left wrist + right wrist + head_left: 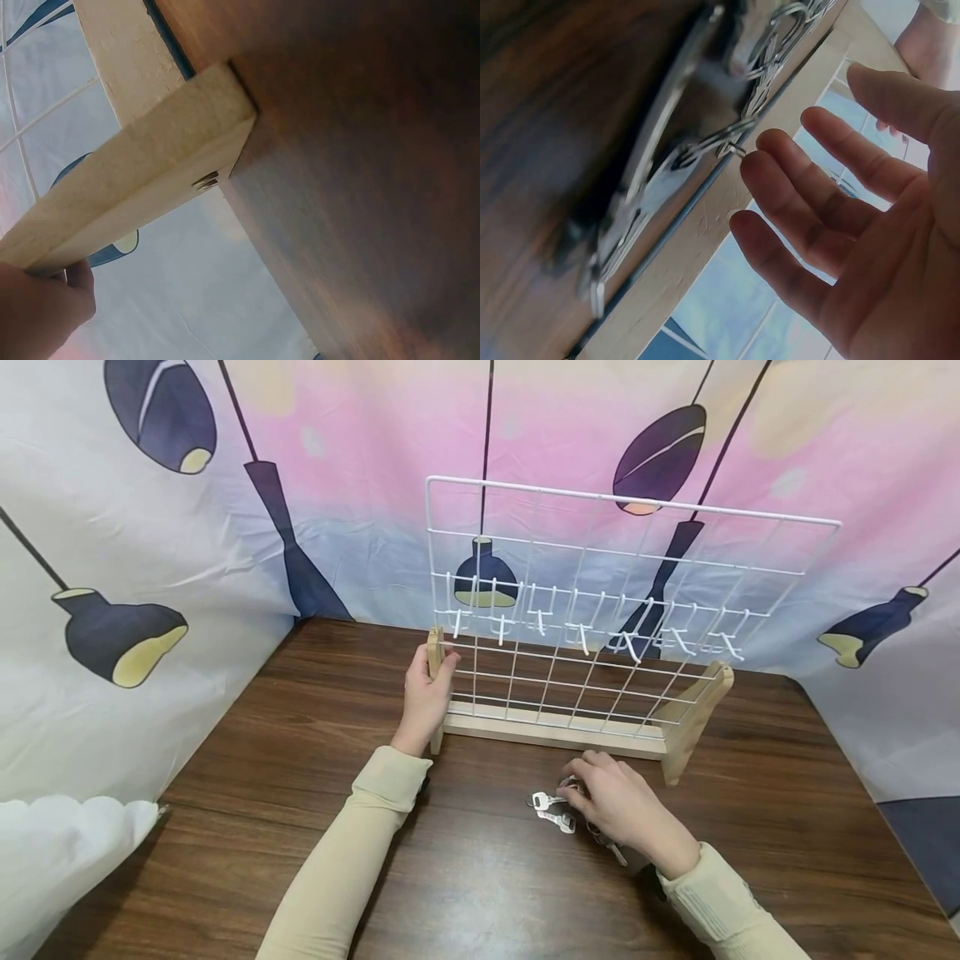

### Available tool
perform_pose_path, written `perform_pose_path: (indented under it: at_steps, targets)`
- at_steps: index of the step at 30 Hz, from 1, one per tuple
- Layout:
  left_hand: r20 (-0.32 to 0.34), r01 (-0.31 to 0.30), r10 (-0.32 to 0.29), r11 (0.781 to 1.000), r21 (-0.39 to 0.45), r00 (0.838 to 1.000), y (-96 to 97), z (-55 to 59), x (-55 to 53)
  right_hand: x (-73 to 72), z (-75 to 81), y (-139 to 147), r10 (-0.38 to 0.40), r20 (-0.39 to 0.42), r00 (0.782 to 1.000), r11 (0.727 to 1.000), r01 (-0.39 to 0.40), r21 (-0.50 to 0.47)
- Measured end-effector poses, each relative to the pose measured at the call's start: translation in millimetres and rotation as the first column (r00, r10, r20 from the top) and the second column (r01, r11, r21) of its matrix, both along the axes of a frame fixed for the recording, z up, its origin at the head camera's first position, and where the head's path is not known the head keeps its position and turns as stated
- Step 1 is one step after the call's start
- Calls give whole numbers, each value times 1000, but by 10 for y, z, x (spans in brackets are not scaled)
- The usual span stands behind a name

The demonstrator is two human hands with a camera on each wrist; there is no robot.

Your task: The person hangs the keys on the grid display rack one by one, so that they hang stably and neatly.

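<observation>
My left hand (426,693) grips the top of the left wooden side piece (435,652) of a white wire grid rack (634,499). In the left wrist view, that wooden side piece (142,165) slants down to the tabletop. My right hand (618,802) hovers over a bunch of silver keys (557,820) on the table in front of the rack. The right wrist view has its fingers relaxed and spread, thumb apart, with one fingertip right at a small ring of the keys (664,180). Part of the bunch is hidden under this hand in the head view.
Several white hooks (581,635) hang in a row on the grid. A wooden base bar (555,727) joins the left side to the right wooden side piece (693,718). Behind the brown table (322,693) hangs a cloth printed with lamps (360,468).
</observation>
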State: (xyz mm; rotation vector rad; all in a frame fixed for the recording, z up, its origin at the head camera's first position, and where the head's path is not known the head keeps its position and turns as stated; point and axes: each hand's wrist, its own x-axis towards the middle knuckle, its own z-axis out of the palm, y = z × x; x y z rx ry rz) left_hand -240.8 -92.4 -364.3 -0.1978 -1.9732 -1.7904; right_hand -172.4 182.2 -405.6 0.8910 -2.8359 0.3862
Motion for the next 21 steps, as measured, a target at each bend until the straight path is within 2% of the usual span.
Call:
perform_pose_path:
  at_steps: [14, 21]
  targets:
    - [2, 5, -5, 999, -37, 1000, -11, -14, 10, -15, -23, -210, 118, 41, 992, 991, -120, 55]
    - [-39, 4, -7, 997, -83, 999, -20, -35, -5, -37, -42, -266, 135, 38, 990, 988, -138, 76]
